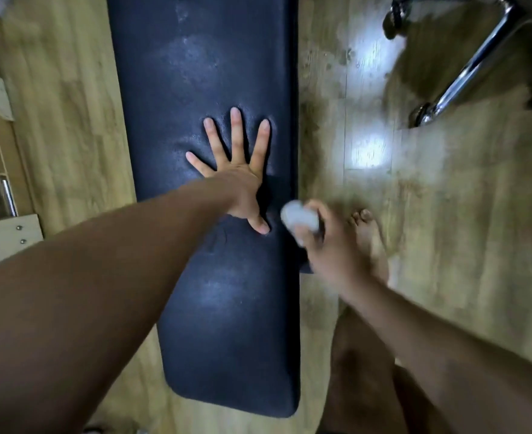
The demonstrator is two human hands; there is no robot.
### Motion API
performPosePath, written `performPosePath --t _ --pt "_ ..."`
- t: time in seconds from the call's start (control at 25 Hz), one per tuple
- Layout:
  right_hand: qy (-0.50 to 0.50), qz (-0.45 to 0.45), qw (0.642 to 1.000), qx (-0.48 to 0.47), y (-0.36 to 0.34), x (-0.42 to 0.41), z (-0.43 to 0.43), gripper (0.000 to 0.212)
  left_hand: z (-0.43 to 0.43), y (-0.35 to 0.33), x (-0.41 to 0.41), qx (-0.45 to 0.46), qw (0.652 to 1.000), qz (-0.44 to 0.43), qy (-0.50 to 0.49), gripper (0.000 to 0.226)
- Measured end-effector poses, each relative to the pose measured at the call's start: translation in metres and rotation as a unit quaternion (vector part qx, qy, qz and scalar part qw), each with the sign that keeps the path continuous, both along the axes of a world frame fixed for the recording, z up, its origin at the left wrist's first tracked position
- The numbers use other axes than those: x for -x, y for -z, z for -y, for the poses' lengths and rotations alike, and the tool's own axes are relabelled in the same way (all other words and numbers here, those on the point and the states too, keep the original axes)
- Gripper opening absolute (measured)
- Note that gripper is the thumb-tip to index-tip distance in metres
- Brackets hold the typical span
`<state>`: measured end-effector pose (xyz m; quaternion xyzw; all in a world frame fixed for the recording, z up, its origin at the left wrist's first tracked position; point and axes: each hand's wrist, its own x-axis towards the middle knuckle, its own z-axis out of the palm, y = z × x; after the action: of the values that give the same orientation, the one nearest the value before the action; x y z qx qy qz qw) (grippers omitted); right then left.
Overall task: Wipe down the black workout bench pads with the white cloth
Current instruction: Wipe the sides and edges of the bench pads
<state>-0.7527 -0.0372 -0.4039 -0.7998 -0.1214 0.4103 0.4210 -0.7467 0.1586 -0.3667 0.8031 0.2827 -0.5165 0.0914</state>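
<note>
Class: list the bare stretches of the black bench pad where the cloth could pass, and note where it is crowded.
Bare: the far stretch of the bench pad beyond the left hand, and its near end below the left forearm. Crowded: the right edge, where the right hand grips the white cloth beside the left thumb.

left hand (238, 170) flat, fingers splayed, right hand (324, 242) curled, blurred

bench pad (214, 73) black, pale smudges | cloth (299, 218) seemingly white | floor (446, 198) tan woodgrain
</note>
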Motion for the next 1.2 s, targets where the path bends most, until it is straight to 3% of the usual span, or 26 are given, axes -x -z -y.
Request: performPosePath --t 0.12,0.32,0.56,0.68,0.76,0.84,1.0,1.12,1.2 --pt "-0.038 -0.064 0.997 0.014 -0.013 0.061 0.050 0.016 0.006 -0.011 0.003 -0.015 1.000 0.023 0.008 0.168" --pt "-0.137 0.000 0.988 -0.065 0.029 0.010 0.034 0.016 0.037 -0.018 0.073 -0.036 0.987 0.143 -0.066 0.135" --pt "0.089 -0.017 0.994 -0.064 0.037 0.106 0.072 0.019 0.114 -0.011 0.145 -0.028 0.995 0.091 0.025 0.153" --pt "0.021 -0.015 0.999 -0.019 0.019 0.197 0.151 0.031 0.121 -0.008 0.141 -0.046 0.996 0.059 0.039 0.162" --pt "-0.023 -0.051 0.998 -0.016 -0.003 0.227 0.185 0.023 0.124 -0.003 0.139 -0.056 0.996 0.052 0.042 0.165" --pt "0.016 -0.064 0.998 -0.007 -0.003 0.206 0.163 0.017 0.125 -0.001 0.140 -0.057 0.995 0.074 0.035 0.165" --pt "0.117 0.038 0.992 -0.026 0.021 0.082 0.035 0.019 0.118 0.004 0.146 -0.060 0.991 0.107 0.055 0.161" --pt "0.096 0.075 0.992 0.036 0.032 0.015 -0.015 0.021 0.117 0.004 0.146 -0.059 0.990 0.113 0.059 0.161" --pt "0.079 0.097 0.992 0.012 0.035 0.029 -0.006 0.027 0.115 0.005 0.147 -0.055 0.989 0.115 0.076 0.160"
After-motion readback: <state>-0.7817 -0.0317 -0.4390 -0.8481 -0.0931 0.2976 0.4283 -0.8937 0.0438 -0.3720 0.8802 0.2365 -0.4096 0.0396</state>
